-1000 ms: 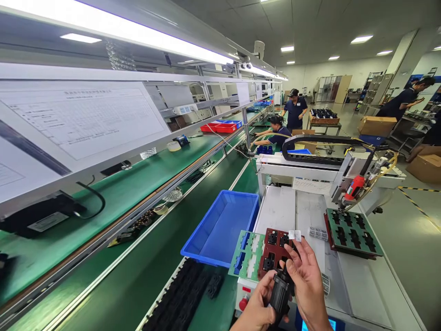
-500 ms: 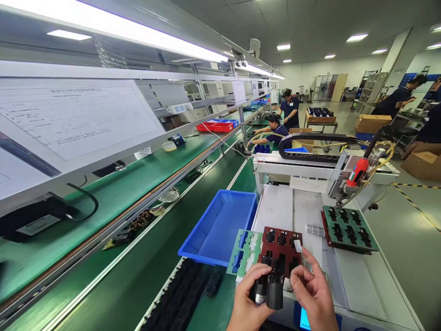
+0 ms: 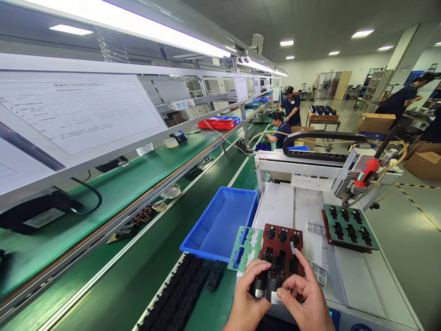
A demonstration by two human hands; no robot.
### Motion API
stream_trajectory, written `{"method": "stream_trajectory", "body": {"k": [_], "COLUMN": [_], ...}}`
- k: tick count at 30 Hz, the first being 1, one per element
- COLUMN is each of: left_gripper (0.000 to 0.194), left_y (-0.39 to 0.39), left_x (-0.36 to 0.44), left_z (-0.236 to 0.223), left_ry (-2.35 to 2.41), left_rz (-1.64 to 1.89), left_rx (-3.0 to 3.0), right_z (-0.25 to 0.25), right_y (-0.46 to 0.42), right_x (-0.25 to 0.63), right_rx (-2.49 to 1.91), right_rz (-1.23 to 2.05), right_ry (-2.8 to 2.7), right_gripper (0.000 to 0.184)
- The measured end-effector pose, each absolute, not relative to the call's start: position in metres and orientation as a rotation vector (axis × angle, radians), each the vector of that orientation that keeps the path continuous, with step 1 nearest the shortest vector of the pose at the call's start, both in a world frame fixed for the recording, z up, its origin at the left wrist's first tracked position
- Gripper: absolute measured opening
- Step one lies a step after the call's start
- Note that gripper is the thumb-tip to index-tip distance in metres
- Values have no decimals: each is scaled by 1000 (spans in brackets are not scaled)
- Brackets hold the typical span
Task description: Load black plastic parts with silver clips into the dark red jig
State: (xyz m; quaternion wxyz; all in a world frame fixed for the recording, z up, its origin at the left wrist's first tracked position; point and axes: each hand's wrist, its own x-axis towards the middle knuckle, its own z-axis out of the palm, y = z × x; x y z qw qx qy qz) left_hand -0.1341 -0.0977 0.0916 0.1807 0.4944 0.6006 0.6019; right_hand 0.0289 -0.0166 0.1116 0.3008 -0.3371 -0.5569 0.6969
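My left hand (image 3: pixel 248 294) is wrapped round two black cylindrical parts, side by side, with narrower tops. The left black part (image 3: pixel 261 281) carries a small white label near its lower end. On the right black part (image 3: pixel 274 280) sits another white label (image 3: pixel 275 298), with the thumb of my right hand (image 3: pixel 306 294) pressed at its edge. The other fingers of that hand are curled, except the raised index finger, which has a small white sticker (image 3: pixel 292 248) at its tip. Behind my hands lies a dark red fixture plate (image 3: pixel 283 248) with black parts in its slots.
A green slotted plate (image 3: pixel 237 262) adjoins the red one. Beyond is a blue bin (image 3: pixel 220 225); black parts (image 3: pixel 186 289) lie in rows at its near side. A gantry machine (image 3: pixel 361 174) stands over a loaded green fixture (image 3: pixel 349 225). Label sheets (image 3: pixel 319 275) lie on its bed.
My right hand has moved left and down, bringing its thumb against the right black part, where a white label now shows. The index finger still carries a sticker.
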Motion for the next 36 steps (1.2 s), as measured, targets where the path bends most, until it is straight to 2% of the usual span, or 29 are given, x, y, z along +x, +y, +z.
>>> {"method": "stream_trajectory", "body": {"k": [14, 17, 21, 23, 29, 31, 36], "left_gripper": [51, 53, 55, 59, 82, 94, 142], "left_y": [-97, -96, -98, -100, -106, -108, -117], "left_x": [-134, -136, -140, -140, -127, -121, -115], "left_z": [90, 88, 83, 80, 78, 79, 78], "left_ry": [1666, 1622, 1567, 1577, 1680, 1663, 1729], "left_rz": [1723, 1742, 1769, 1753, 1676, 1678, 1817], "left_rx": [1352, 1364, 1325, 1270, 1114, 1130, 1120], "right_z": [110, 102, 83, 78, 83, 84, 79], "right_y": [-22, -33, -45, -43, -30, -30, -32], "right_x": [18, 16, 13, 14, 11, 8, -1], "right_rx": [-962, -998, -1000, -1000, -891, -856, -632], "right_rz": [1693, 1523, 1072, 1019, 1787, 1931, 2188], "right_ry": [-1466, -1534, -1585, -1546, -1450, -1352, -1134], "right_gripper": [99, 94, 78, 78, 108, 109, 107]}}
